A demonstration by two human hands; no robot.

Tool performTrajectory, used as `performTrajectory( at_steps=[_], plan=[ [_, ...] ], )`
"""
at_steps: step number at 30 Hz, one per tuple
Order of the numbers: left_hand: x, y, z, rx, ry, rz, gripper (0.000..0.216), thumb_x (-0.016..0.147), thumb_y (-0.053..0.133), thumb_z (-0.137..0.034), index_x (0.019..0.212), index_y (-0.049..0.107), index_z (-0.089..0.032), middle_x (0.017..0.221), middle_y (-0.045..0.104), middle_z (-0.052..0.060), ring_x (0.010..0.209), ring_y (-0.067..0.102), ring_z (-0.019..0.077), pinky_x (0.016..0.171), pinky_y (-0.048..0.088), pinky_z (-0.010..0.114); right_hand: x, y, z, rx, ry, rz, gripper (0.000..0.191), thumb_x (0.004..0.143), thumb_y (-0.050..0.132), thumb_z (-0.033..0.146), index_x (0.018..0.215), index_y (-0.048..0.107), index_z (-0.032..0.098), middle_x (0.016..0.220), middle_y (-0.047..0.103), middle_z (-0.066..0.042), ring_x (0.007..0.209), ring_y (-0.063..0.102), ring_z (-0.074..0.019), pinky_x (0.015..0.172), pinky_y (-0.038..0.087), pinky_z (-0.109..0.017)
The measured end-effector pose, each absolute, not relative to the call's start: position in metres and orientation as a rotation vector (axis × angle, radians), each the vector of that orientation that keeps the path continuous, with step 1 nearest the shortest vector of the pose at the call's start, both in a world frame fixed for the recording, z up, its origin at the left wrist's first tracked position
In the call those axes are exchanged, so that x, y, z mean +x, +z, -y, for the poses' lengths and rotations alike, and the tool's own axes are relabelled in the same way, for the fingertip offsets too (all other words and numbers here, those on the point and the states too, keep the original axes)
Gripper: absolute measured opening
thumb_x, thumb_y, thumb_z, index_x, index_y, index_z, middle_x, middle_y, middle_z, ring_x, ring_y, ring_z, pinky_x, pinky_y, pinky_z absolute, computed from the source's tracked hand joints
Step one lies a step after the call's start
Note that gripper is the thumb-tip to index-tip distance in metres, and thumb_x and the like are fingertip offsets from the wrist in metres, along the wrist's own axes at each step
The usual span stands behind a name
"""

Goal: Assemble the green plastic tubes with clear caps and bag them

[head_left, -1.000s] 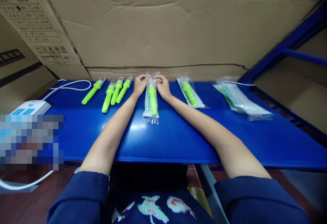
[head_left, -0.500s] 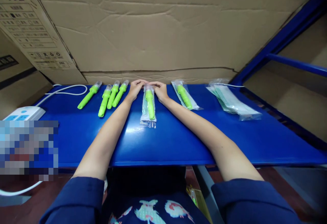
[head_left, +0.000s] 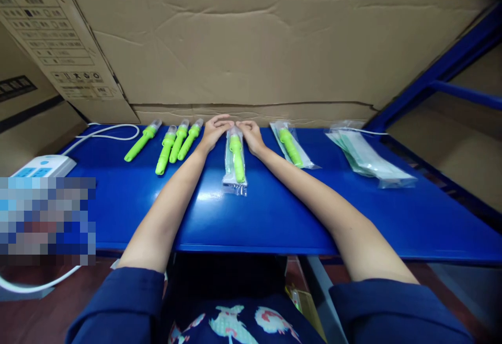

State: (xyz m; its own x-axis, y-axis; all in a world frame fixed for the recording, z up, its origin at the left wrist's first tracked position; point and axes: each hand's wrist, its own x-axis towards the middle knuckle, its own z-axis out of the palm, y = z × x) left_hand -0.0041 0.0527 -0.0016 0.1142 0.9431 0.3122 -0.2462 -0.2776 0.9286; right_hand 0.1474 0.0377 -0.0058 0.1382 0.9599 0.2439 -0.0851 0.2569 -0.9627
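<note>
A green pen-shaped tool sealed in a clear plastic bag [head_left: 236,163] lies lengthwise in the middle of the blue shelf [head_left: 274,213]. My left hand [head_left: 214,132] and my right hand [head_left: 251,135] rest at the bag's far end, fingers curled and pressed on its top edge from either side. To the left of my left hand lie several bare green tools [head_left: 172,142] in a row. To the right of my right hand lies another bagged green tool [head_left: 291,146].
A stack of empty clear bags [head_left: 368,158] lies at the right of the shelf. A white power strip [head_left: 41,165] with its cable sits at the left. Cardboard boxes [head_left: 251,46] wall off the back. A blue frame post [head_left: 435,67] rises at the right.
The bag's open top end stood up behind my fingers a second ago; now it is folded down under them. My hands stay at the bag's far end.
</note>
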Motion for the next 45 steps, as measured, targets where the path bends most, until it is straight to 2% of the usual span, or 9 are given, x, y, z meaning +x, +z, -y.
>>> performTrajectory(
  at_steps=[5, 12, 15, 18, 23, 31, 34, 38, 45],
  plan=[
    [-0.004, -0.004, -0.057, 1.264, 1.446, -0.761, 0.047, 0.062, 0.085, -0.025, 0.104, 0.065, -0.015, 0.098, 0.077, 0.008, 0.097, 0.073, 0.0189, 0.097, 0.053, 0.035, 0.156, -0.001, -0.034, -0.890, 1.250, 1.355, 0.055, 0.074, 0.074, 0.070, 0.065, 0.053, 0.020, 0.058, 0.050, 0.004, 0.058, 0.045, -0.0102, 0.056, 0.039, -0.025],
    [-0.002, -0.004, -0.060, 1.251, 1.517, -0.840, 0.047, 0.063, 0.087, -0.031, 0.101, 0.064, -0.015, 0.102, 0.074, 0.009, 0.103, 0.070, 0.0185, 0.098, 0.051, 0.032, 0.157, -0.001, -0.034, -0.875, 1.311, 1.417, 0.050, 0.072, 0.080, 0.062, 0.063, 0.058, 0.018, 0.055, 0.050, 0.005, 0.053, 0.039, -0.0076, 0.050, 0.032, -0.022],
    [0.001, -0.002, -0.059, 1.241, 1.542, -0.917, 0.041, 0.068, 0.085, -0.034, 0.096, 0.062, -0.016, 0.095, 0.071, 0.005, 0.092, 0.068, 0.0146, 0.088, 0.052, 0.027, 0.156, 0.000, -0.034, -0.859, 1.342, 1.354, 0.044, 0.074, 0.081, 0.056, 0.066, 0.060, 0.018, 0.058, 0.053, 0.005, 0.054, 0.042, -0.0077, 0.052, 0.034, -0.021],
    [0.004, 0.000, -0.057, 1.280, 1.515, -1.027, 0.035, 0.079, 0.077, -0.047, 0.082, 0.058, -0.018, 0.075, 0.063, -0.001, 0.071, 0.060, 0.0112, 0.070, 0.048, 0.025, 0.155, 0.001, -0.033, -0.822, 1.369, 1.298, 0.040, 0.074, 0.081, 0.053, 0.070, 0.062, 0.018, 0.059, 0.055, 0.004, 0.056, 0.045, -0.0082, 0.053, 0.035, -0.021],
    [0.007, 0.002, -0.050, 1.475, 1.388, -1.038, 0.053, 0.085, 0.063, -0.069, 0.065, 0.052, -0.021, 0.056, 0.047, -0.003, 0.058, 0.049, 0.0120, 0.063, 0.041, 0.028, 0.155, 0.002, -0.031, -0.860, 1.338, 1.266, 0.043, 0.078, 0.077, 0.058, 0.073, 0.059, 0.019, 0.059, 0.054, 0.005, 0.056, 0.046, -0.0089, 0.051, 0.035, -0.021],
    [0.007, 0.007, -0.046, 1.544, 1.216, -0.956, 0.044, 0.091, 0.064, -0.048, 0.059, 0.056, -0.019, 0.055, 0.048, -0.002, 0.058, 0.048, 0.0131, 0.067, 0.043, 0.030, 0.152, 0.005, -0.029, -0.952, 1.242, 1.330, 0.057, 0.080, 0.068, 0.073, 0.065, 0.045, 0.022, 0.053, 0.038, 0.007, 0.046, 0.030, -0.0067, 0.044, 0.023, -0.024],
    [0.006, 0.007, -0.046, 1.556, 1.241, -0.915, 0.042, 0.090, 0.066, -0.048, 0.062, 0.057, -0.018, 0.056, 0.051, -0.002, 0.059, 0.048, 0.0124, 0.066, 0.043, 0.028, 0.152, 0.005, -0.029, -0.947, 1.222, 1.378, 0.059, 0.081, 0.066, 0.073, 0.063, 0.043, 0.022, 0.049, 0.035, 0.008, 0.043, 0.027, -0.0058, 0.044, 0.022, -0.023],
    [0.006, 0.007, -0.046, 1.574, 1.267, -0.903, 0.045, 0.087, 0.068, -0.052, 0.061, 0.053, -0.019, 0.056, 0.050, -0.003, 0.060, 0.047, 0.0115, 0.063, 0.042, 0.025, 0.152, -0.001, -0.033, -0.991, 1.120, 1.413, 0.059, 0.082, 0.062, 0.075, 0.063, 0.044, 0.022, 0.049, 0.037, 0.008, 0.045, 0.029, -0.0069, 0.046, 0.027, -0.024],
    [0.008, 0.009, -0.042, 1.656, 1.308, -0.890, 0.048, 0.086, 0.070, -0.047, 0.055, 0.046, -0.019, 0.056, 0.043, -0.004, 0.060, 0.043, 0.0107, 0.064, 0.038, 0.024, 0.154, -0.010, -0.039, -1.045, 0.802, 1.528, 0.060, 0.088, 0.052, 0.074, 0.060, 0.046, 0.022, 0.052, 0.045, 0.004, 0.054, 0.039, -0.0112, 0.053, 0.033, -0.025]
  ],
)
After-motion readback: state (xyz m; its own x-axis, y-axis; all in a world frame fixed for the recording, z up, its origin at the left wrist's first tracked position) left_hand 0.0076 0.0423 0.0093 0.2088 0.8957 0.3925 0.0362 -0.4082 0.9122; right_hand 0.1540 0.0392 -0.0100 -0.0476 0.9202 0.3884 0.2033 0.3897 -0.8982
